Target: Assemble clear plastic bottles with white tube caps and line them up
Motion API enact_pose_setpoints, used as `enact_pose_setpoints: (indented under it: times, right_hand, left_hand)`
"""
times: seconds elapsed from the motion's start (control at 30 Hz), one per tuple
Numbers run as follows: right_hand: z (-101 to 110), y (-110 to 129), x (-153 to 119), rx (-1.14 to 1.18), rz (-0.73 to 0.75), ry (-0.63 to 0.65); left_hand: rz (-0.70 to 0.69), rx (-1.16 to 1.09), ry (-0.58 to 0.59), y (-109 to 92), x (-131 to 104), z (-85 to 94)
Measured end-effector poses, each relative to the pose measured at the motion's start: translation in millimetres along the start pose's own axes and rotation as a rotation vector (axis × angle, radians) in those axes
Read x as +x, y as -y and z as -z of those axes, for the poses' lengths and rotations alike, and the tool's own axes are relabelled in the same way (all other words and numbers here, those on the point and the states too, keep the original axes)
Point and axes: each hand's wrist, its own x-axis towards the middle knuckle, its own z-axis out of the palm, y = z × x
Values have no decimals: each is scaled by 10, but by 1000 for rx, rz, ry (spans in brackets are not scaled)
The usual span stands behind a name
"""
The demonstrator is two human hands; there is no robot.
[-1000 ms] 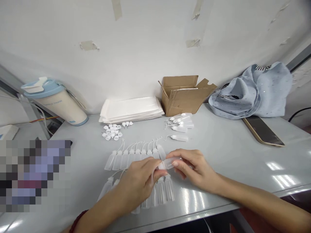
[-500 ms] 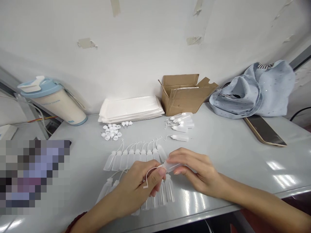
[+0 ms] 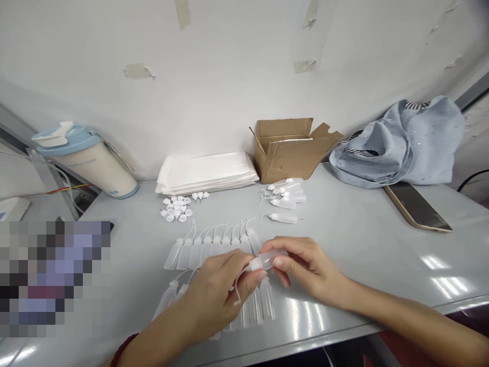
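Note:
A small translucent squeeze bottle (image 3: 269,258) lies sideways between my hands, its white cap and thin bent tube (image 3: 237,290) toward the left. My right hand (image 3: 311,267) is closed round the bottle's body with thumb and fingers. At the cap end, my left hand (image 3: 219,288) has its thumb below and its fingers behind, closed about the cap; some of its fingers are hidden. Behind the hands stands a row of similar tubed bottles (image 3: 206,250) lying side by side. A nearer row of bottles (image 3: 267,300) is partly covered by my left hand.
Small white needle-tip caps (image 3: 176,208) lie loose in a pile before a stack of white packets (image 3: 206,171). Several tubed bottles (image 3: 284,203) lie near an open cardboard box (image 3: 286,160). A tumbler (image 3: 91,163) stands left; a blue cloth bag (image 3: 397,145) and phone (image 3: 418,206) are right.
The bottle has come further into view as my left thumb and fingers separated around its cap. My right fingers have curled more closely round its body.

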Motion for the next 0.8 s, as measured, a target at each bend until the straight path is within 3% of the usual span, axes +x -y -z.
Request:
enact_pose_setpoints:
  times: [0.13,0.23,0.37,0.5,0.67,0.8]
  right_hand:
    - [24,8,-1,-246,334,-52]
    - [37,12,0,-284,371,-41]
    - [46,34,-7,-193,182,2]
    - [37,32,-1,36,-88,37]
    - [13,-24,43,434,-403,85]
    - [19,-61,95,489,-448,62]
  left_hand:
    - [213,-202,171,-67,48,99]
    - [114,-131,135,-49,37,84]
    - [-154,141,-28,20,-23,2]
    - [-284,333,-67,44,-49,-47]
    - [-329,452,-84,45,-5,-53]
    - [-204,263,-37,154,64,84]
